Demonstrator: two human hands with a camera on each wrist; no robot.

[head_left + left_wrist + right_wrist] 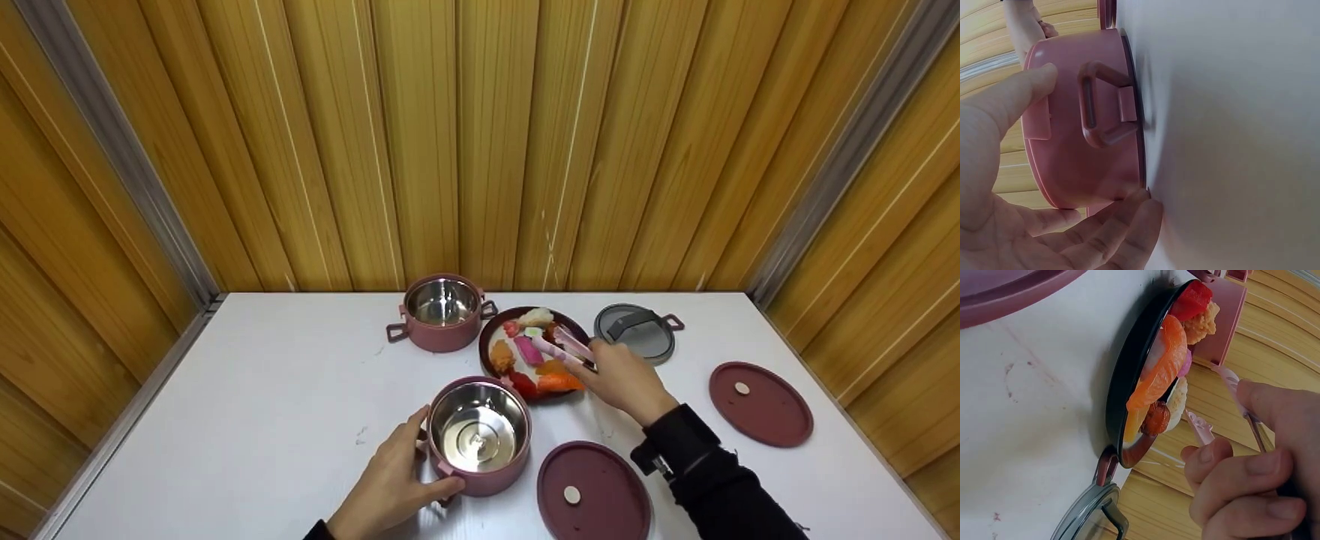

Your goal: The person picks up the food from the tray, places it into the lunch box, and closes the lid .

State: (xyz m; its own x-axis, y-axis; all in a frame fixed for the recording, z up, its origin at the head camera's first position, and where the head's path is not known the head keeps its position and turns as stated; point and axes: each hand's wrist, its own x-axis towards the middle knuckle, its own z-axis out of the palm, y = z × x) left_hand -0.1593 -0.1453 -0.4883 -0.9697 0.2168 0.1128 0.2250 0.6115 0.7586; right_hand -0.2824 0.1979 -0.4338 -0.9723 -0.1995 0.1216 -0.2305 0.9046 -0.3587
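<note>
My left hand (390,472) grips a pink pot (491,484) with a steel interior, thumb by the near side and fingers around the other. In the left wrist view its folded side handle (1089,107) faces me. My right hand (626,379) holds pink tongs (551,351) over a dark round plate (486,341) of food pieces. On the plate lie a magenta piece (529,350), an orange segment (1165,365), a brown crumbed piece (501,356) and a red piece (1192,301). The tong tips stand apart above the food, with nothing visible between them in the right wrist view.
Behind the plate's left stands a second pink pot (442,337) with side handles. A grey lid (649,341) lies to the plate's right. Two dark red lids rest on the white table, one near the front (600,487), another at the right (765,409). Wood-patterned walls enclose the table.
</note>
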